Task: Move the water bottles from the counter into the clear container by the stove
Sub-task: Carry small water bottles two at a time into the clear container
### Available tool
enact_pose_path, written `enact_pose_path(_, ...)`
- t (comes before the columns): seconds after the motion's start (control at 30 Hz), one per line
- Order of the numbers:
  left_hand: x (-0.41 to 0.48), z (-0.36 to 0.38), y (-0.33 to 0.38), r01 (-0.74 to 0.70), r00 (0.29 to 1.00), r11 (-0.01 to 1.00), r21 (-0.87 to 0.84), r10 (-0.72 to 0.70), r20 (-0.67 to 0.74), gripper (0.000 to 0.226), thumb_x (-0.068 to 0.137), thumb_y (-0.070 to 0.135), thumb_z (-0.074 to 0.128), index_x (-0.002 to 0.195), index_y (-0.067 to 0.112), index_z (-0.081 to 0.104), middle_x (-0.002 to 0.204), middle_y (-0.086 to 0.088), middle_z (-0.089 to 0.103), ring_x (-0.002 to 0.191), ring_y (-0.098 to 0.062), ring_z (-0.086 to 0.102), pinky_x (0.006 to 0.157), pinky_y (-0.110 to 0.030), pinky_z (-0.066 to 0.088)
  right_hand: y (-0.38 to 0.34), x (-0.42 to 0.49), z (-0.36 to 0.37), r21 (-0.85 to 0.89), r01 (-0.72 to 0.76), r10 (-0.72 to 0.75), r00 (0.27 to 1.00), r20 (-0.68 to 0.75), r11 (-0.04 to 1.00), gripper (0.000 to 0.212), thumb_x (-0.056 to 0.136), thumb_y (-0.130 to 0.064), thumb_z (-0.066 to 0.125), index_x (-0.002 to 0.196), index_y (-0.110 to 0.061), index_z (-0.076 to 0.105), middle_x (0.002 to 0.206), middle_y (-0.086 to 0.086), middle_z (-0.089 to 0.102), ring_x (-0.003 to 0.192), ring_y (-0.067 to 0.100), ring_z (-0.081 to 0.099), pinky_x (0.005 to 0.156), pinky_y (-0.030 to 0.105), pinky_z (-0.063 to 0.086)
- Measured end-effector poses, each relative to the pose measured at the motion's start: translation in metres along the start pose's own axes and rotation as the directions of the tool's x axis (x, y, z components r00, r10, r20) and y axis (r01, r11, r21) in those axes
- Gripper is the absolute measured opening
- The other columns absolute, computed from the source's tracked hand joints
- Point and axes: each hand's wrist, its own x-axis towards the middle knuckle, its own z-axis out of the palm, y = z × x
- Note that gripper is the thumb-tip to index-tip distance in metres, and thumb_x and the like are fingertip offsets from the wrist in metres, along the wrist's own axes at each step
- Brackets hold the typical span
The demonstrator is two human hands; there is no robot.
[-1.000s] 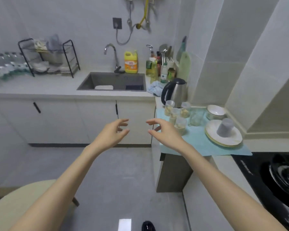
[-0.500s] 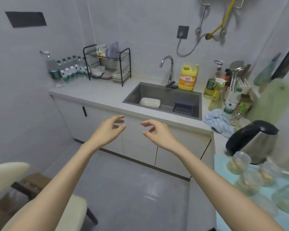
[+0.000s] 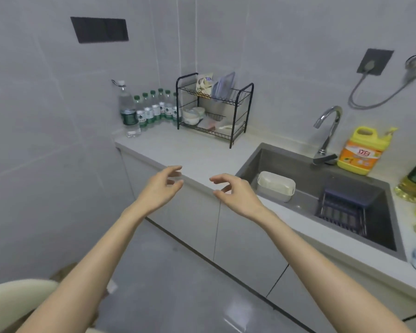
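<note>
Several small water bottles with green caps and labels stand in a row at the counter's far left corner against the wall. A taller clear bottle stands in front of them. My left hand and my right hand hover side by side before the counter's front edge, both empty with fingers loosely curled apart. The bottles are well beyond both hands. The clear container and the stove are out of view.
A black wire dish rack stands right of the bottles. The grey sink holds a white tub and a dark basket. A yellow detergent jug stands by the tap. A pale chair is at lower left.
The view has swung left and moved closer to the counter, away from the kettle and stove side. The bottles now appear larger and nearer the centre. Both hands stay raised and empty.
</note>
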Motion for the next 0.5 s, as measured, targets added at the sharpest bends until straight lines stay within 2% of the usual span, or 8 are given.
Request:
enact_pose_path(0.13, 0.079, -0.034, -0.032, 0.024, 1.000, 1.000, -0.016, -0.024, -0.016, 0.044, 0.095, 0.018, 0.055, 0.138, 0.016, 0.046, 0.131, -0.002, 0.056, 0.100, -0.012, 0.055, 0.078, -0.016, 0.040, -0.004, 0.095, 0.016, 0.025, -0.011, 0.011, 1.000, 0.024, 1.000, 0.033, 0.090, -0.023, 0.060, 0.123, -0.025, 0.060, 0.124, -0.009, 0.061, 0.093, 0.012, 0.062, 0.086, 0.026, 0.048)
enact_pose_path(0.33, 0.178, -0.074, -0.077, 0.080, 0.995, 0.995, -0.057, -0.083, -0.060, 0.043, 0.094, 0.014, 0.055, 0.136, 0.013, 0.047, 0.130, -0.007, 0.056, 0.100, -0.016, 0.055, 0.084, -0.021, 0.039, -0.008, 0.215, 0.040, 0.066, -0.018, 0.015, 0.999, 0.052, 0.998, 0.032, 0.090, -0.021, 0.061, 0.121, -0.025, 0.061, 0.122, -0.009, 0.061, 0.089, 0.012, 0.062, 0.087, 0.025, 0.048)
enact_pose_path(0.5, 0.254, -0.100, -0.123, 0.086, 0.990, 0.996, -0.025, -0.088, -0.106, 0.043, 0.093, 0.016, 0.057, 0.136, 0.015, 0.048, 0.127, -0.004, 0.058, 0.104, -0.019, 0.059, 0.092, -0.026, 0.044, -0.006, 0.313, 0.062, 0.093, 0.017, -0.023, 0.998, 0.065, 0.996, 0.031, 0.090, -0.019, 0.061, 0.120, -0.025, 0.062, 0.118, -0.009, 0.061, 0.087, 0.011, 0.062, 0.078, 0.017, 0.043)
